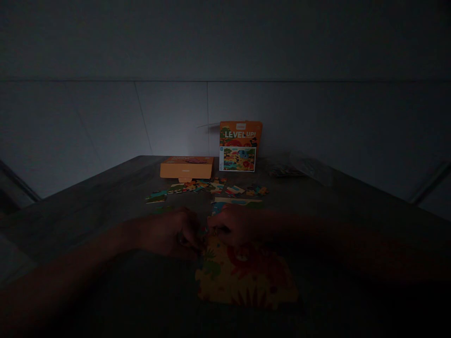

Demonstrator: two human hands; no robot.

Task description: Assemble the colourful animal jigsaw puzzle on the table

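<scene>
A partly joined jigsaw puzzle lies flat on the table in front of me, yellow and orange with a red lion and a green plant. My left hand is at its upper left edge, fingers bent and closed; whatever they grip is lost in the dark. From the right, my right hand reaches over the upper part of the puzzle, thumb and finger pinched. A small patterned puzzle piece shows between the fingertips of both hands. Behind the right hand, a blue and pale strip of puzzle is partly covered.
Several loose puzzle pieces are scattered beyond my hands. An orange box lies behind them, beside an upright "LEVEL UP!" box with a picture card before it. A clear plastic bag sits at back right, near the wall.
</scene>
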